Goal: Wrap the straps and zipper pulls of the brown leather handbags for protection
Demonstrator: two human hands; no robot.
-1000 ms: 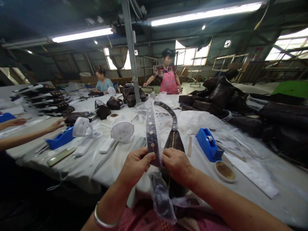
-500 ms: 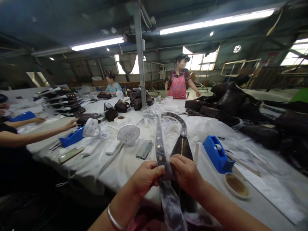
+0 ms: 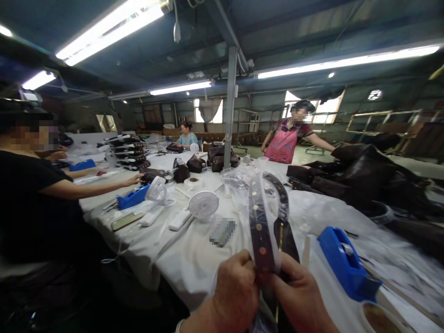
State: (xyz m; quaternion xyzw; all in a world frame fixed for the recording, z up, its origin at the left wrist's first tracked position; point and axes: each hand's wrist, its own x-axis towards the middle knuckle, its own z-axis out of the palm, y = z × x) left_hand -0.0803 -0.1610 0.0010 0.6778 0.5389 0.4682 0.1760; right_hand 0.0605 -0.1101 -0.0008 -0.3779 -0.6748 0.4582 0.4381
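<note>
Compared with half a second ago, the left hand (image 3: 236, 286) and right hand (image 3: 301, 289) sit lower and further right in the frame, the left now knuckles-up. Both hands' fingers grip the lower end of one riveted strap (image 3: 259, 226), at lower centre-right, upright beside a dark bag (image 3: 290, 240) with one gold zip. The co-worker in the pink apron (image 3: 286, 143), upper right, now stretches an arm to the dark pile (image 3: 364, 185); the co-worker in black (image 3: 34, 194), left edge, shows more fully. On the surface (image 3: 197, 254): three white fans (image 3: 204, 203) and two nearer blue tape dispensers (image 3: 338, 263).
</note>
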